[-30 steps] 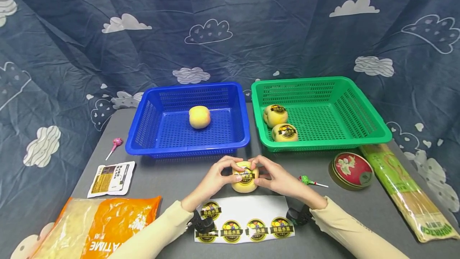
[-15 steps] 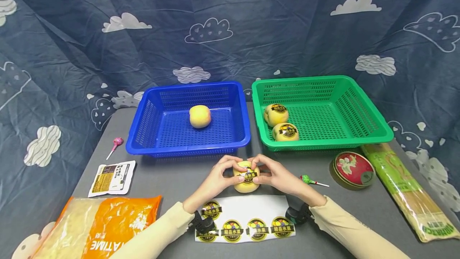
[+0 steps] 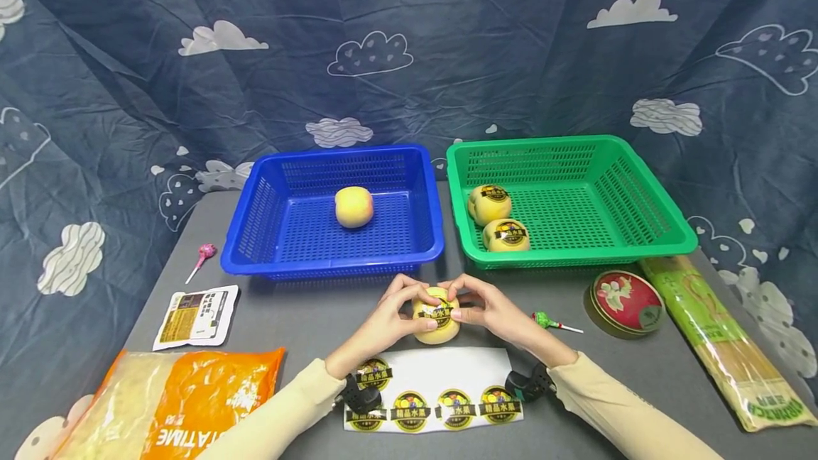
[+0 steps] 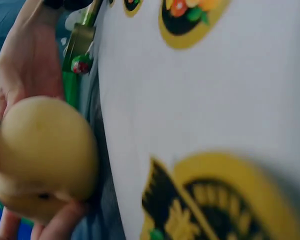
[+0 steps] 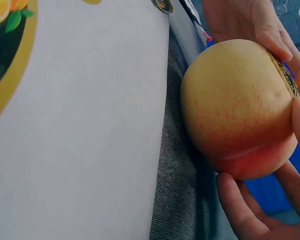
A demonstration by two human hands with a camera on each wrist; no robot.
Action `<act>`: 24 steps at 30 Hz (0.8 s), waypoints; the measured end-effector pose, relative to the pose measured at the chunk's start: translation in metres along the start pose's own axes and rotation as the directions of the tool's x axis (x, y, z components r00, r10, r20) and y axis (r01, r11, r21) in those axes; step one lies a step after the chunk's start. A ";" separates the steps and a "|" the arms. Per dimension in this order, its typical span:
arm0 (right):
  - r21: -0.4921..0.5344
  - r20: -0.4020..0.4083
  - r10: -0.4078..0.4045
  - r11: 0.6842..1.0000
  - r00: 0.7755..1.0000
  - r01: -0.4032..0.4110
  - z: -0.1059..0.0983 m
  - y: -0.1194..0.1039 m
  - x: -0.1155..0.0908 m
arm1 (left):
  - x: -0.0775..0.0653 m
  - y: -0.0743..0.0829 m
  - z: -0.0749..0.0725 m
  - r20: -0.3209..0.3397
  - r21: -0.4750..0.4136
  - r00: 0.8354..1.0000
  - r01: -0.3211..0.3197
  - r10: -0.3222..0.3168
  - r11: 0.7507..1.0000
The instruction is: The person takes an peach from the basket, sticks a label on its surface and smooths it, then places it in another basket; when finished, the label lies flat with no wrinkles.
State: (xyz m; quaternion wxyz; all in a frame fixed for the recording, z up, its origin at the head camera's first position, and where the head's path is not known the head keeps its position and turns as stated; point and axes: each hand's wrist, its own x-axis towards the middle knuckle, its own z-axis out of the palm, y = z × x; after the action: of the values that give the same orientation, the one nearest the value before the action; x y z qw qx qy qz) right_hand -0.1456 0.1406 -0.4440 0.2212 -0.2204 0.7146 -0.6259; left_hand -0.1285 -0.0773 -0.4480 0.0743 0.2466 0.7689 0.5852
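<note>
In front of the baskets, a yellow peach (image 3: 436,336) with a pink blush sits between both hands. A round black-and-gold fruit sticker (image 3: 441,314) lies on its front. My left hand (image 3: 385,319) grips the peach from the left, its thumb pressing the sticker's left part. From the other side my right hand (image 3: 495,312) holds the fruit, thumb at the sticker's right end and forefinger on top. The right wrist view shows the blushed side of the peach (image 5: 235,110) and the sticker's edge (image 5: 285,75). Just nearer lies a white sticker sheet (image 3: 441,368) with several stickers.
A blue basket (image 3: 332,266) holds one peach (image 3: 354,206). In the green basket (image 3: 575,255) are two stickered peaches (image 3: 489,206). Left are a lollipop (image 3: 206,253), a white packet (image 3: 197,316) and an orange bag (image 3: 211,392); right, a green lollipop (image 3: 543,319), red tin (image 3: 625,302) and noodle pack (image 3: 722,339).
The left thumb has shifted slightly right and down across the sticker. Both hands keep their hold on the peach, which stays in nearly the same place.
</note>
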 end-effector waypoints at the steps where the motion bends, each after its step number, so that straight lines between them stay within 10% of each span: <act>1: 0.004 0.004 0.002 1.000 1.000 -0.002 0.000 0.000 0.000 | 0.000 -0.001 -0.001 0.012 -0.012 1.000 -0.003 0.003 1.000; 17: -0.030 -0.006 0.003 1.000 1.000 -0.003 -0.001 -0.001 0.003 | 0.004 -0.004 -0.011 0.030 -0.095 1.000 0.004 -0.001 0.995; 24: -0.001 -0.019 0.059 0.998 0.998 -0.059 0.003 -0.006 0.005 | -0.001 0.019 -0.014 0.025 0.048 0.994 -0.109 0.108 0.993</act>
State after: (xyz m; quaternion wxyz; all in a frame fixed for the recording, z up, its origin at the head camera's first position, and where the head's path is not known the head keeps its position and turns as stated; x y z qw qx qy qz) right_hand -0.1475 0.1341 -0.4387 0.2325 -0.1937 0.7234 -0.6206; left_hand -0.1280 -0.0864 -0.4265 0.0449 0.2963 0.7677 0.5664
